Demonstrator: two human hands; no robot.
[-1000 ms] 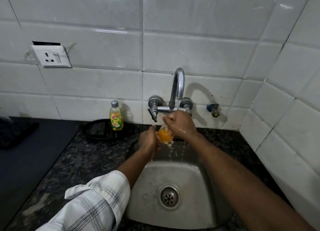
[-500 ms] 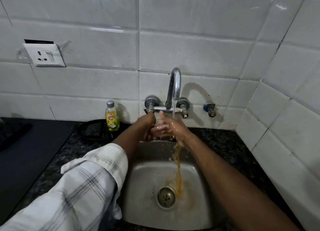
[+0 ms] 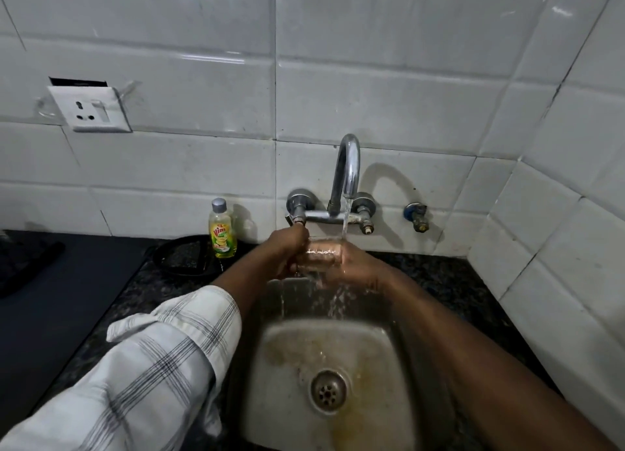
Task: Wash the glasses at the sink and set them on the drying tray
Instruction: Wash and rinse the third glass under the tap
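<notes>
A clear glass (image 3: 322, 251) is held over the steel sink (image 3: 382, 393), just left of the stream from the chrome tap (image 3: 345, 173). My left hand (image 3: 287, 247) grips its left side and my right hand (image 3: 355, 264) wraps its right side. Water runs over the glass and my right hand and drips into the basin. Orange-brown stains lie on the sink floor near the drain (image 3: 328, 390). The glass looks emptied of the orange liquid.
A yellow dish soap bottle (image 3: 222, 229) stands left of the tap, beside a black round tray (image 3: 184, 256) on the dark granite counter (image 3: 449, 281). A dark mat (image 3: 61, 298) covers the counter's left part. White tiled walls close the back and right.
The orange liquid has poured out of the glass into the sink. My left hand came up from below onto the glass, and water now rinses it.
</notes>
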